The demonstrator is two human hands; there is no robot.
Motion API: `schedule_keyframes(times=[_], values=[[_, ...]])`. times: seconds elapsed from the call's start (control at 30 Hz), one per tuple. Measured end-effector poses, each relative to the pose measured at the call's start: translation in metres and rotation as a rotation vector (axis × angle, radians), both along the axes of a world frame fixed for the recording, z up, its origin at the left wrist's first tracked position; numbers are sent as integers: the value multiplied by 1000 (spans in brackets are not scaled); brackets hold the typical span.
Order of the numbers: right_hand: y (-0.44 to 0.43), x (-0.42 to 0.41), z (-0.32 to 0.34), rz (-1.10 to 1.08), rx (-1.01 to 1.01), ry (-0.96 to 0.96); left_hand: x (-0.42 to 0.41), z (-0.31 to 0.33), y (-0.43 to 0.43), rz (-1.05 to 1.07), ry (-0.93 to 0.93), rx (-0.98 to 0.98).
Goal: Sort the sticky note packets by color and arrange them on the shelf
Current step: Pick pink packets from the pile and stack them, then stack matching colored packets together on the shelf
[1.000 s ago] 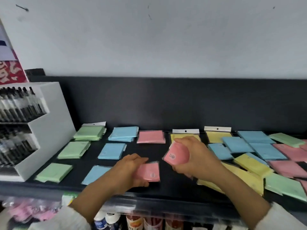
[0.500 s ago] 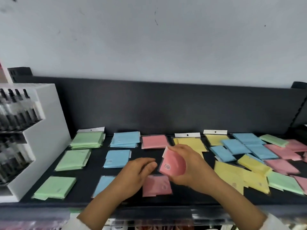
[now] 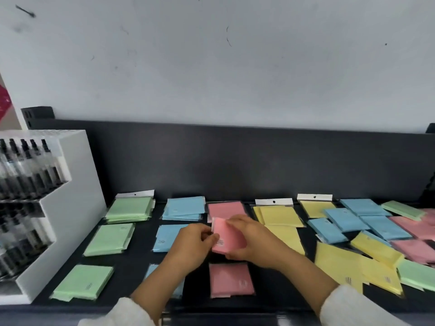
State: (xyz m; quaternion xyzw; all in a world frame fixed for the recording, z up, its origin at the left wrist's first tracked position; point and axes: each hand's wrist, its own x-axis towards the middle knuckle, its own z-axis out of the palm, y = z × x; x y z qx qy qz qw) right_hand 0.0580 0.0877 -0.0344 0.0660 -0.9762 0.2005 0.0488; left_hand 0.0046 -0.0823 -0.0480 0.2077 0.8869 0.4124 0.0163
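Observation:
Both hands grip one pink sticky note packet just above the black shelf. My left hand pinches its left edge; my right hand holds its right side. A second pink packet lies flat below them, and a pink stack sits behind. Green packets form a column on the left, blue packets a column beside them. Yellow packets lie right of my hands.
A white display rack of black pens stands at the shelf's left end. On the right lies an unsorted heap of blue, pink, yellow and green packets. A black back panel rises behind the shelf.
My left hand let go of the lower pink packet, now flat on the shelf, and came up to the packet my right hand holds. That packet moved back toward the pink stack.

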Motion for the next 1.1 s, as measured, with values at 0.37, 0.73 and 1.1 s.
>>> schedule_keyframes(times=[0.37, 0.73, 1.1], values=[[-2, -31, -8, 6, 165, -250, -11, -4, -34, 86, 228, -155], [51, 23, 20, -67, -43, 67, 10, 12, 36, -62, 333, -76], [223, 118, 2, -382, -43, 116, 79, 6, 198, -338, 305, -195]])
